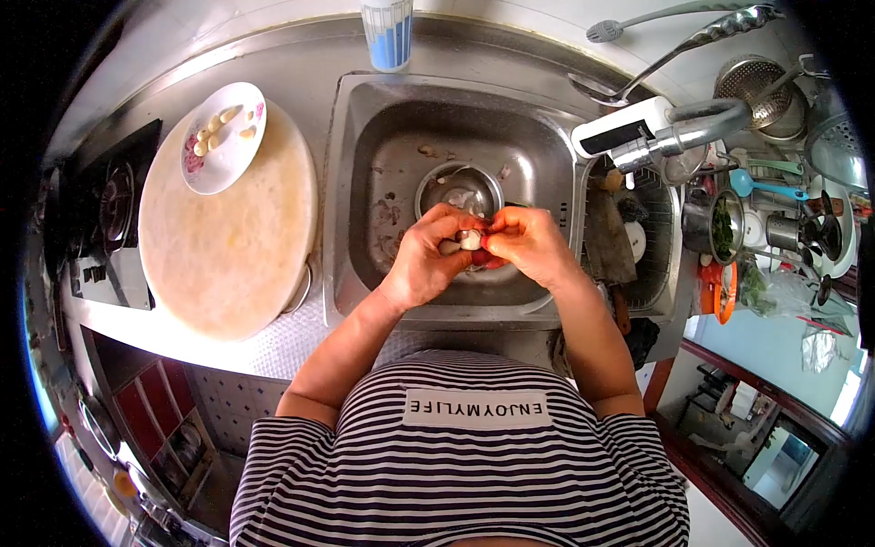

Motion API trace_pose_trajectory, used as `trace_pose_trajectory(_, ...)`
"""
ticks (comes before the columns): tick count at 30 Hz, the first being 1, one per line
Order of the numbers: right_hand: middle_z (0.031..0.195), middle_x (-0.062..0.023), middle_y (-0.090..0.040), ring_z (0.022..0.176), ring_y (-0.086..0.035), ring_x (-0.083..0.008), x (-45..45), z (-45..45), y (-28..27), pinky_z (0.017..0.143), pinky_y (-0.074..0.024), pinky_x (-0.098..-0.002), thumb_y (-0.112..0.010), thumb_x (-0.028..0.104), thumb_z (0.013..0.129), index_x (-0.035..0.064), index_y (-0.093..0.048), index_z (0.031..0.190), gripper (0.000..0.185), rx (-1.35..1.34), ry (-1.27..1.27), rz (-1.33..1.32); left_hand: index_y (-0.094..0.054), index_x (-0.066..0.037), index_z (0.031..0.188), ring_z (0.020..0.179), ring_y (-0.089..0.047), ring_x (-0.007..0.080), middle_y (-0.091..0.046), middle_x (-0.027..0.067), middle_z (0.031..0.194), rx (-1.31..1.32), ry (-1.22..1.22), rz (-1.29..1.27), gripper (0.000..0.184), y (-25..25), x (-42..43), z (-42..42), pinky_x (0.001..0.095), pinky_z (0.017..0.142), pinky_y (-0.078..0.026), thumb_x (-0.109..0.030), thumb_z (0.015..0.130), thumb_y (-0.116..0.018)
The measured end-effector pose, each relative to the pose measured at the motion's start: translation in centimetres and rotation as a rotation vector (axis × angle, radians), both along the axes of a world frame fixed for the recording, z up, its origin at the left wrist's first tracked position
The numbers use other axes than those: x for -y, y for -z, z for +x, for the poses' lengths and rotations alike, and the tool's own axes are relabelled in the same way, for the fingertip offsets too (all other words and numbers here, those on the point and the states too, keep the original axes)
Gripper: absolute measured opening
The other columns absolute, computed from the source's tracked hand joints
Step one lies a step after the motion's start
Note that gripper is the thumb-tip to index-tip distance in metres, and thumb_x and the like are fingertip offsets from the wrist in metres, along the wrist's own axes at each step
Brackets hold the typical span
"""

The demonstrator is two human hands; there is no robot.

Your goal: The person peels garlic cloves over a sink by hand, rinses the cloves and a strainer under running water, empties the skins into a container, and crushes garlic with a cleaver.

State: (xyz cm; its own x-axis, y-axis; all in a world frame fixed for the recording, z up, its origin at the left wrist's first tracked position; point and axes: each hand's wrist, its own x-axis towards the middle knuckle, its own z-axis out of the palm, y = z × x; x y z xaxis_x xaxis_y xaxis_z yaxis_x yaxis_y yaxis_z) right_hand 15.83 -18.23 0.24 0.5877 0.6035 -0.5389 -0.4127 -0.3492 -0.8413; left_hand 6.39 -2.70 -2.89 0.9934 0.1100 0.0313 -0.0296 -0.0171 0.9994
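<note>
Over the sink [365,164], my left hand [427,253] and my right hand [530,242] meet fingertip to fingertip. Between them is a pale garlic clove [469,240], pinched by both; part of it is hidden behind the fingers. Below the hands a small metal bowl [421,191] rests on the sink floor, its near side covered by my fingers. Bits of garlic skin [385,212] lie around the bowl. To the left, several peeled cloves [213,124] sit on a white plate [223,171] with pink flowers.
The plate stands on a thick round cutting board [232,246] left of the sink. A blue-and-white cup [389,41] is behind the sink. At the right are the faucet [697,132], a cleaver [609,232] over a side basin, and hanging utensils. A stove [114,210] borders the far left.
</note>
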Motion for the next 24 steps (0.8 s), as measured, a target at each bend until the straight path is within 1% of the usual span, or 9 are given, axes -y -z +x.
trace_pose_trajectory(3,0.079,-0.0121,-0.064,0.069,-0.065,-0.018,0.3,0.1,0.6,0.058,-0.0565,-0.0281,-0.062,0.003,0.08,-0.0045,-0.057,0.082,0.01,-0.055,0.016,0.009,-0.062,-0.001,0.102,0.091,-0.059,0.0203,-0.055,0.009,0.101,-0.012,0.021,0.008,0.035,0.1,0.1,0.1,0.0284,0.079,-0.048,0.01,0.068,-0.061)
trace_pose_trajectory(8,0.079,-0.0134,-0.064,0.07,-0.066,-0.0196,0.5,0.1,0.2,0.059,-0.0573,-0.0295,-0.061,0.001,0.079,-0.0063,-0.056,0.083,0.01,-0.107,0.041,0.012,-0.062,0.0,0.101,0.091,-0.059,0.0185,-0.055,0.009,0.1,-0.042,0.04,-0.084,0.034,0.2,0.2,0.1,0.0275,0.077,-0.048,0.01,0.069,-0.061)
trace_pose_trajectory(15,0.081,-0.0143,-0.064,0.07,-0.066,-0.0201,0.3,-0.1,0.1,0.059,-0.0575,-0.0292,-0.06,-0.001,0.079,-0.0068,-0.056,0.085,0.01,-0.116,0.036,0.019,-0.062,0.0,0.102,0.09,-0.059,0.0184,-0.055,0.0088,0.099,-0.05,0.037,-0.055,0.034,0.1,0.3,0.1,0.0272,0.077,-0.048,0.009,0.069,-0.064)
trace_pose_trajectory(18,0.081,-0.0138,-0.064,0.07,-0.066,-0.0198,0.3,-0.3,0.7,0.059,-0.0574,-0.029,-0.059,-0.002,0.078,-0.0067,-0.056,0.085,0.009,-0.109,0.053,0.013,-0.062,-0.001,0.102,0.09,-0.058,0.0182,-0.055,0.0089,0.099,-0.048,0.041,-0.036,0.034,0.2,0.2,0.1,0.0268,0.078,-0.048,0.009,0.07,-0.064)
trace_pose_trajectory(20,0.081,-0.0136,-0.064,0.07,-0.066,-0.0192,0.4,-0.3,1.2,0.06,-0.0573,-0.0288,-0.057,-0.003,0.078,-0.0068,-0.056,0.085,0.008,-0.037,0.041,-0.009,-0.062,-0.001,0.102,0.09,-0.058,0.0178,-0.055,0.0085,0.099,0.018,0.041,-0.101,0.034,0.3,0.1,0.1,0.0265,0.078,-0.047,0.009,0.07,-0.064)
trace_pose_trajectory(24,0.083,-0.014,-0.064,0.072,-0.066,-0.0191,0.5,-0.4,1.6,0.061,-0.0571,-0.0288,-0.055,-0.004,0.078,-0.0074,-0.056,0.088,0.01,0.031,0.077,0.008,-0.062,-0.001,0.102,0.088,-0.058,0.0168,-0.055,0.0076,0.099,-0.002,0.06,-0.124,0.034,0.0,0.0,0.4,0.0258,0.076,-0.047,0.01,0.07,-0.064)
